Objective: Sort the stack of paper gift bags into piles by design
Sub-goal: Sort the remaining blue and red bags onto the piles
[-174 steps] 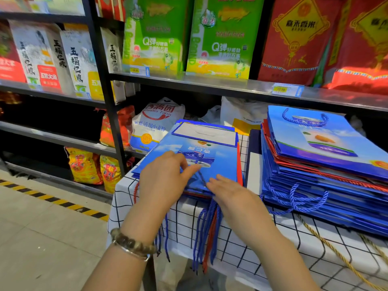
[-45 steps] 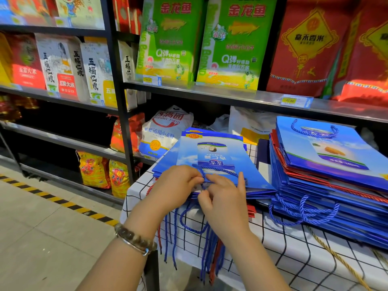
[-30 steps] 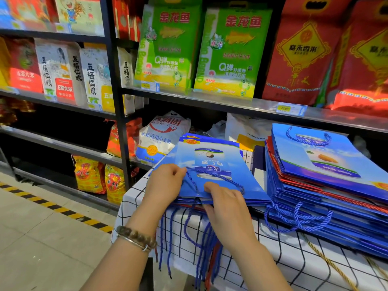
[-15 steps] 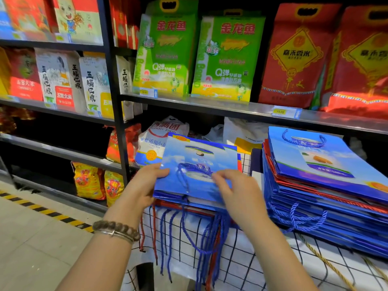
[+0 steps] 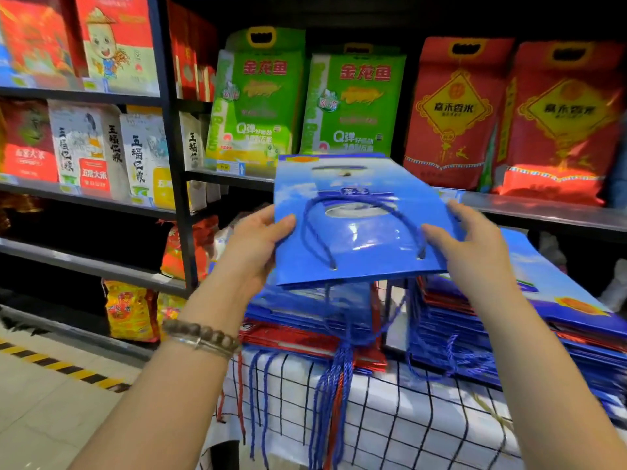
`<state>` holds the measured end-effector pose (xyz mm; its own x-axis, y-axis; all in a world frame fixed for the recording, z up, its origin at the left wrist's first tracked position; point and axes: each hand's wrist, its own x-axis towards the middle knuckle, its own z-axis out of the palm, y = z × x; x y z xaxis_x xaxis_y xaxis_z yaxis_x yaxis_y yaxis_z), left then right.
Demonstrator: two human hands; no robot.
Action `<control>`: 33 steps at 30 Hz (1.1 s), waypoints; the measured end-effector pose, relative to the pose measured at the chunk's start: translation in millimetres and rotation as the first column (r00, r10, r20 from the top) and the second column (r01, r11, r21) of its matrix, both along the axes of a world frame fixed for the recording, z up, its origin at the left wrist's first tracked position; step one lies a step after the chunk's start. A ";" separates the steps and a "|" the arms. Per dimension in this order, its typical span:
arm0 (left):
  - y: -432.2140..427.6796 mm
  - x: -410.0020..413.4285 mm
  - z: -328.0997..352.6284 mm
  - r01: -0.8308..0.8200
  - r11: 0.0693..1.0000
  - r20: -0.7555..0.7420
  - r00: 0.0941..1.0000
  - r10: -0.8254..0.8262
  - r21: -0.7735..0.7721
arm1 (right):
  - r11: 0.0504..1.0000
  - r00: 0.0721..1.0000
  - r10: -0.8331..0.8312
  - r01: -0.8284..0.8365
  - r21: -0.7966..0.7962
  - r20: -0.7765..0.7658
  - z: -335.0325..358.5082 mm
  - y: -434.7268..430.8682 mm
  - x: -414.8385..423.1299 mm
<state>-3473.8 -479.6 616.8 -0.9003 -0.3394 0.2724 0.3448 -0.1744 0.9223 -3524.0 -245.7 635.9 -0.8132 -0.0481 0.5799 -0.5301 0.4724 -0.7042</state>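
Blue gift bag (image 5: pixel 359 239) hung flat above the left pile (image 5: pixel 295 308) near the front-left corner of the table (image 5: pixel 407 418); my left hand (image 5: pixel 252 245) pinched its left edge and my right hand (image 5: pixel 475 247) the right, thumbs on top. I judged it light, glossy, perhaps slippery, stiff enough to stay flat, so the side edges seemed the safest hold

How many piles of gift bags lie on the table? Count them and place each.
2. The left pile lies below the held blue bag; the right pile lies beside it. The bag may hide more.
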 end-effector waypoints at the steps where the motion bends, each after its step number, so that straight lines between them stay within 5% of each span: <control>1: 10.9 -8.9 4.5 -0.033 0.995 0.006 0.999 0.034 -0.097 | 0.999 0.999 -0.039 0.039 -0.006 -0.013 1.6 14.2 -4.1; 4: 48.5 -38.2 13.8 -0.069 0.961 0.006 0.997 0.073 -0.269 | 0.987 0.986 -0.162 0.162 -0.014 -0.030 4.1 56.6 -9.1; 13: 143.0 -115.4 0.2 0.107 0.884 0.155 0.987 -0.039 -0.456 | 0.896 0.885 -0.443 0.432 0.101 0.141 -16.1 144.1 -15.2; 18: 156.6 -126.4 -17.0 0.132 0.877 0.270 0.963 -0.003 -0.462 | 0.815 0.820 -0.541 0.456 0.357 0.189 -26.7 155.4 -15.0; 24: 161.7 -126.2 -26.8 0.179 0.874 0.365 0.931 -0.002 -0.451 | 0.746 0.764 -0.619 0.501 0.439 0.179 -27.2 158.8 -23.4; 28: 164.1 -127.2 -19.4 0.162 0.873 0.296 0.955 -0.021 -0.460 | 0.715 0.776 -0.626 0.531 0.455 0.077 -19.0 163.3 -29.6; 30: 166.5 -125.8 -4.7 0.144 0.753 0.222 0.975 0.004 -0.642 | 0.742 0.829 -0.558 0.482 0.466 0.032 -11.0 160.4 -37.1; 33: 185.8 -112.7 15.9 0.204 0.341 0.201 0.978 -0.045 -0.917 | 0.758 0.899 -0.421 0.276 0.591 0.120 -4.5 141.7 -51.0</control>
